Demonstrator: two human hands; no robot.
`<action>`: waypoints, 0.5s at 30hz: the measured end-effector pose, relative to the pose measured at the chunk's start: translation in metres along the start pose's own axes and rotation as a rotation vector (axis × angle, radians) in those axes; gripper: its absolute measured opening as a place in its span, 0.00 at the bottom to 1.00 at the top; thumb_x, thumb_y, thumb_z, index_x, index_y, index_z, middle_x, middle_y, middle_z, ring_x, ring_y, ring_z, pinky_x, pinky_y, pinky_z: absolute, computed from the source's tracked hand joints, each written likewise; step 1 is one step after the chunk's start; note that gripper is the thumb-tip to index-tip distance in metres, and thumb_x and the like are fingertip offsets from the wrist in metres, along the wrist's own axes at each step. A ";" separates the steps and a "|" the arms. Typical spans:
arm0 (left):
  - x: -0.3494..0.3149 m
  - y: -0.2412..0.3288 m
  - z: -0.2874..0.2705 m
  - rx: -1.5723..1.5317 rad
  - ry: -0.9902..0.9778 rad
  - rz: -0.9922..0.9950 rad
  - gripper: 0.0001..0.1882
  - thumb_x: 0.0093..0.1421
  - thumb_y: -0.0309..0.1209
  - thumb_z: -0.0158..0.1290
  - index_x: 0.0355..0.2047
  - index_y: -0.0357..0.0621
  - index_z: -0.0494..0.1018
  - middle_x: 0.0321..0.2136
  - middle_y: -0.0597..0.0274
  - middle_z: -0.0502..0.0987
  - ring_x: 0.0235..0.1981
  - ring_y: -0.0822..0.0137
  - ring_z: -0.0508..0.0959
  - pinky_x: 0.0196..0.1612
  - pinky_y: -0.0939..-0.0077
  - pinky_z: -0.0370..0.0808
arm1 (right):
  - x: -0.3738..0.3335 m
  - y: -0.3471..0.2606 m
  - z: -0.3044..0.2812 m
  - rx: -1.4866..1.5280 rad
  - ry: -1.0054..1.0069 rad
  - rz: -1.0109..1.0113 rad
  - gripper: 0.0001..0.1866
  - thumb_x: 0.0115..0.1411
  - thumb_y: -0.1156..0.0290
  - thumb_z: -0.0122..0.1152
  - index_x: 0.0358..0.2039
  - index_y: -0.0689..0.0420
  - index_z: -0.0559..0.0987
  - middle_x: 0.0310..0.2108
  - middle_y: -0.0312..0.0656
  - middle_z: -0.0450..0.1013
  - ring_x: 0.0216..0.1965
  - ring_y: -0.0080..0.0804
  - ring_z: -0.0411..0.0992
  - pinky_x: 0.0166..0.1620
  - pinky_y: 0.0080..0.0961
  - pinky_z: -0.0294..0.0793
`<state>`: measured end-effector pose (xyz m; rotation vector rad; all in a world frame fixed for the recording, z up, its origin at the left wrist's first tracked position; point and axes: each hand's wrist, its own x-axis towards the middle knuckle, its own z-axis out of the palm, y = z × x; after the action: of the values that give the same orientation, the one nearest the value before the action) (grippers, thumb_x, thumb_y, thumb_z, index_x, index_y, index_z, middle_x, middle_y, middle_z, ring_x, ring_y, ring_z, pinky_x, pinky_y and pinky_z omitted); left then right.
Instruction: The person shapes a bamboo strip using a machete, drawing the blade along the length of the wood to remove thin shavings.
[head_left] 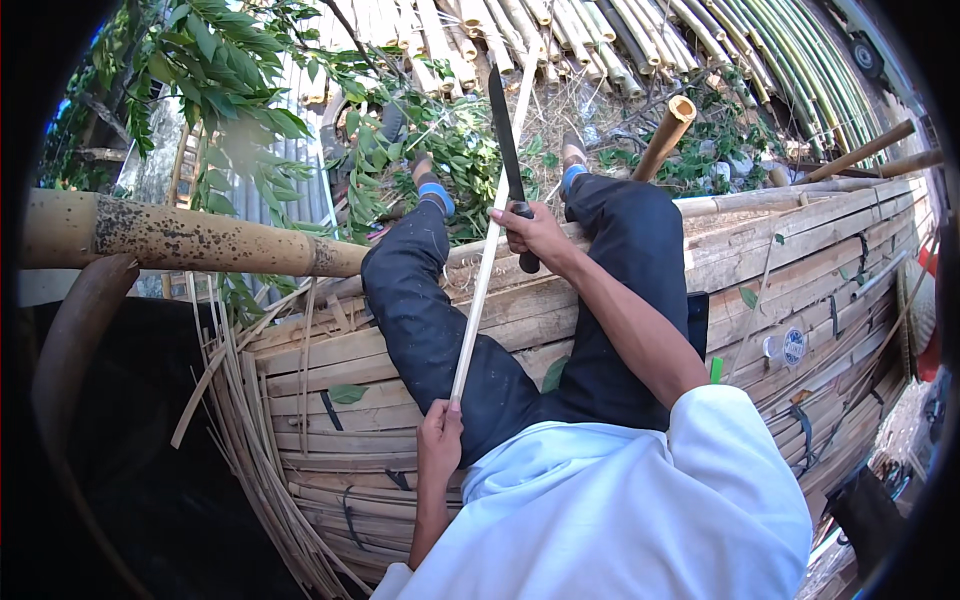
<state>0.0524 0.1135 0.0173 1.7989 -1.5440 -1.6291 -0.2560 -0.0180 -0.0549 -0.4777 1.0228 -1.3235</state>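
Observation:
A long pale bamboo strip slants from my lap up and away between my knees. Its near end is in my left hand, whose fingers are closed round it beside my left thigh. Farther out, my right hand grips the dark handle of a long-bladed knife. The blade points away from me and lies close along the right side of the strip. My right thumb and fingertips reach the strip too; whether they press on it I cannot tell.
I sit on a platform of bamboo slats. A thick bamboo pole crosses at left, above a bundle of thin strips. An upright bamboo post stands beyond my right knee. Leafy branches hang at far left; cut bamboo poles lie beyond.

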 end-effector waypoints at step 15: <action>0.002 0.004 -0.002 -0.041 0.020 -0.018 0.15 0.68 0.38 0.46 0.30 0.40 0.70 0.16 0.74 0.63 0.19 0.82 0.60 0.21 0.84 0.56 | 0.010 -0.011 -0.022 -0.311 0.110 -0.032 0.25 0.67 0.48 0.45 0.33 0.61 0.73 0.12 0.30 0.56 0.12 0.20 0.55 0.18 0.22 0.56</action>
<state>0.0515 0.1097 0.0194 1.8080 -1.4790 -1.6339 -0.2813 -0.0244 -0.0612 -0.6626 1.3267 -1.2338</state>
